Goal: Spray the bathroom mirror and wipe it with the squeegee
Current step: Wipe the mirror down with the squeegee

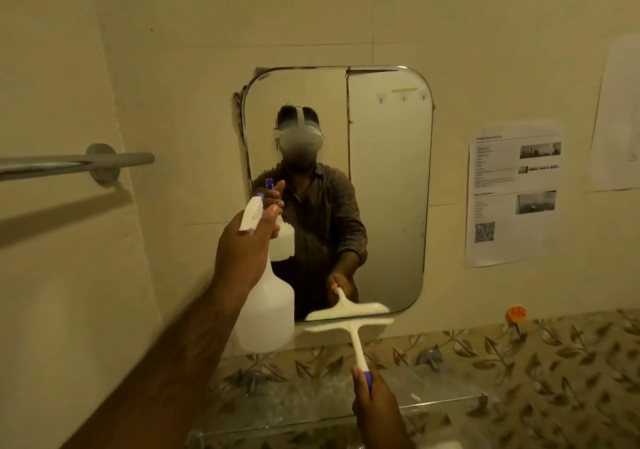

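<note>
Along the mirror (388,178) bottom edge, my right hand (375,403) grips the squeegee (349,320); left hand (242,251) clasps the spray bottle (266,313), raised.

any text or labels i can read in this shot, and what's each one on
Nothing here can be quoted.
Printed sheet taped right of the mirror: headings, lines of text, photos and a QR code, all too small and blurred to read.
Second sheet at the far right: faint, no legible print.
Spray bottle in the left hand: no label visible.
Squeegee in the right hand: no marking visible.
</note>
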The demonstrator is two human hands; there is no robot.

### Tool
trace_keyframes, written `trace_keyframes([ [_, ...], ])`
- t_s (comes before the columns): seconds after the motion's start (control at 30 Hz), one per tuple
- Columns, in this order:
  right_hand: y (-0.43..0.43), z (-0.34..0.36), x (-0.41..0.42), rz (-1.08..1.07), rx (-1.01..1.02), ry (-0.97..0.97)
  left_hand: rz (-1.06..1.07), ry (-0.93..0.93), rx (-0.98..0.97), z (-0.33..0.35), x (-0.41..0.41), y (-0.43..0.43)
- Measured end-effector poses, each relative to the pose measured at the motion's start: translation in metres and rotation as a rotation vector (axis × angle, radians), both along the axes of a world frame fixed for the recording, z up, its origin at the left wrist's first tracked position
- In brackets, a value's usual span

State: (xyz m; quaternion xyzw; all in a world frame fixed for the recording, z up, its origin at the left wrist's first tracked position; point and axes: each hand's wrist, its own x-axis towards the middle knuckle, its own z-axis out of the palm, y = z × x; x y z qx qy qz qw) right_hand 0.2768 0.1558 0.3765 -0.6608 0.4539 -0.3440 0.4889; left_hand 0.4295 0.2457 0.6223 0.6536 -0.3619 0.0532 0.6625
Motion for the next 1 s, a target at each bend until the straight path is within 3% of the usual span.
trace_keyframes([
  [0.17, -0.001, 0.039, -0.018, 0.017, -0.009, -0.162, 0.036, -0.026, 0.008, 0.006, -0.012, 0.008],
  [0.27, -0.009, 0.122, -0.025, 0.186, -0.093, -0.373, 0.079, -0.014, -0.030, 0.019, -0.018, 0.011],
  [0.37, -0.023, 0.212, -0.027, 0.321, -0.249, -0.465, 0.156, -0.038, -0.056, 0.030, -0.026, 0.010],
  [0.53, -0.038, 0.307, -0.006, 0.406, -0.377, -0.638, 0.163, -0.060, -0.046, 0.037, -0.032, 0.013],
  [0.83, -0.034, 0.347, 0.057, 0.566, -0.505, -0.537, 0.208, -0.076, -0.178, 0.045, -0.016, 0.030],
  [1.0, -0.032, 0.331, 0.085, 0.359, -0.721, -0.433, 0.158, -0.077, -0.149, 0.050, 0.004, 0.034],
])
